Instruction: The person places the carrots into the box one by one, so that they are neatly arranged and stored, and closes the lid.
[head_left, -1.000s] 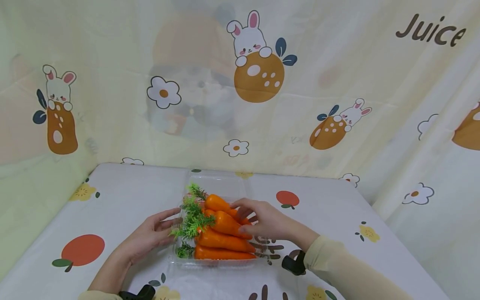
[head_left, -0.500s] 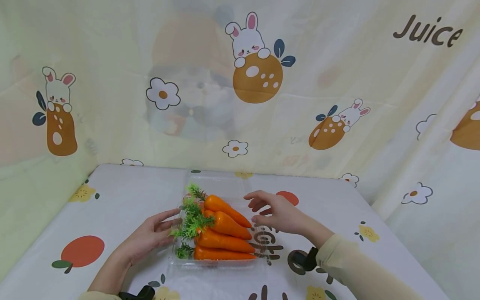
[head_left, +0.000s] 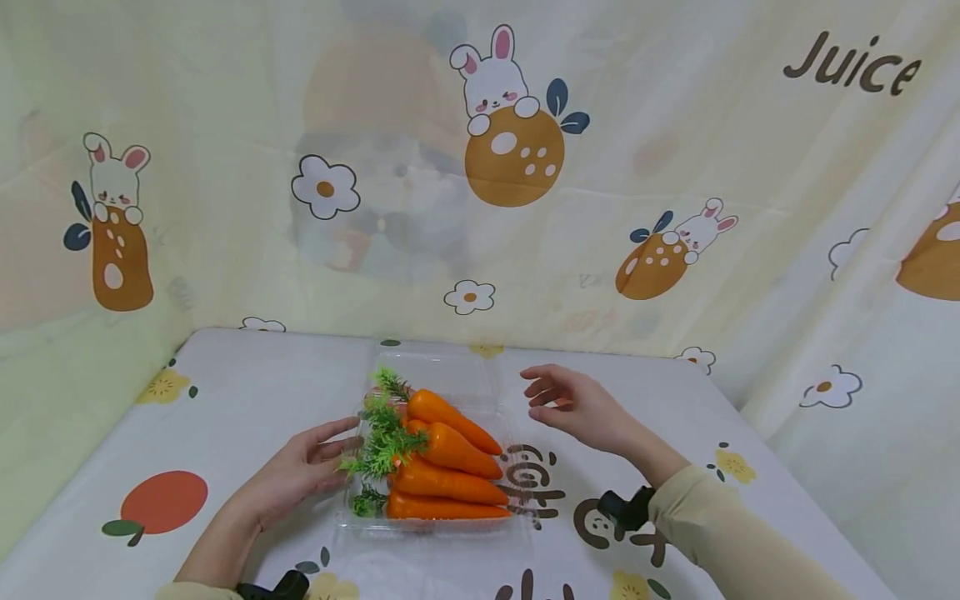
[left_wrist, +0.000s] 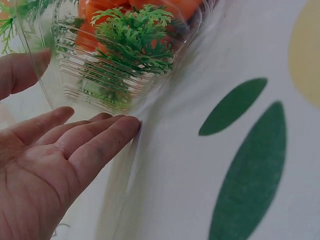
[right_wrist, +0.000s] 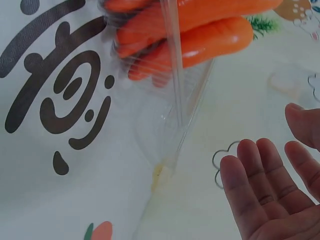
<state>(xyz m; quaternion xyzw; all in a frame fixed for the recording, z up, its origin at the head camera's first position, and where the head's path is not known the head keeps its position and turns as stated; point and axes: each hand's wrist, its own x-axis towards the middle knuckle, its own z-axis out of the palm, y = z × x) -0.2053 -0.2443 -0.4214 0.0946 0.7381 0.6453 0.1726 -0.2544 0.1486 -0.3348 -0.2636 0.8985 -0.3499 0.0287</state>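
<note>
Several orange carrots (head_left: 453,452) with green leafy tops (head_left: 388,433) lie side by side in a clear plastic box (head_left: 435,525), tops to the left. Its clear lid (head_left: 442,367) lies folded back at the far side. At the box's left wall is my left hand (head_left: 303,462), fingers loosely extended. In the left wrist view, the fingertips of this hand (left_wrist: 65,155) are at the ribbed wall; whether they touch it I cannot tell. Right of the box, my right hand (head_left: 585,408) hangs above the table with relaxed fingers, and the right wrist view shows this hand (right_wrist: 270,190) holding nothing.
A white cloth with printed fruit, flowers and lettering covers the table (head_left: 247,375). Behind it hangs a pale curtain (head_left: 405,250) printed with rabbits, also closing off both sides. Black straps sit on both wrists.
My right hand has drawn away from the carrots, moving right and slightly back from the box. The left hand and the carrots have stayed in place.
</note>
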